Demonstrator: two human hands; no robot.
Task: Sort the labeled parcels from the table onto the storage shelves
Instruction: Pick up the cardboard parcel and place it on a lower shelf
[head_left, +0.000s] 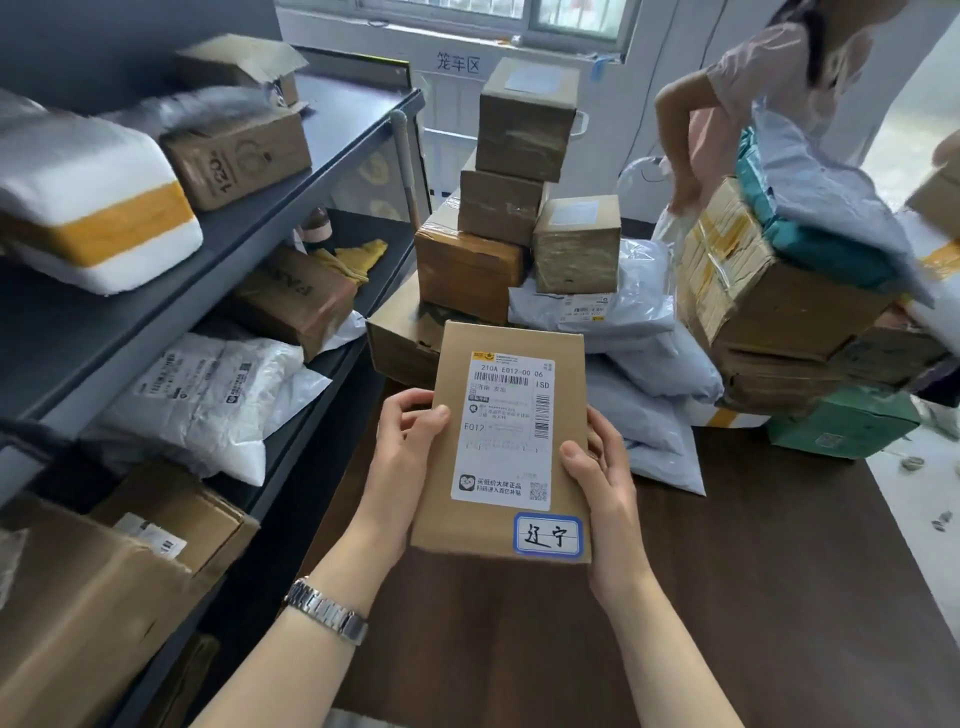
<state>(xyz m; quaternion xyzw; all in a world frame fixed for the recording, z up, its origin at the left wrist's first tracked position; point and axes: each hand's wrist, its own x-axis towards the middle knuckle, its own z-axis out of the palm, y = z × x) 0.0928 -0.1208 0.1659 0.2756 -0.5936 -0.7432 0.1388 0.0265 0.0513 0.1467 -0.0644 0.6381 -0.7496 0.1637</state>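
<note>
Your left hand (410, 441) grips the left edge of the flat cardboard parcel (506, 441), thumb on its face; your right hand (597, 467) clamps the right edge the same way. The parcel is held clear above the dark table (727, 597), label side up, tilted toward you. The printed shipping label (506, 431) and the blue-bordered handwritten tag (547, 535) near the lower right corner are both unobstructed; keep your thumbs off them while you read. In my judgement the step in hand is reading the tag, which should decide the shelf. The shelving (249, 228) stands just to your left and its visible tiers are already crowded, so pick a bare stretch before you turn. More parcels remain stacked on the table beyond, and a second person (753, 104) works at the far right pile; stay clear of that side.
</note>
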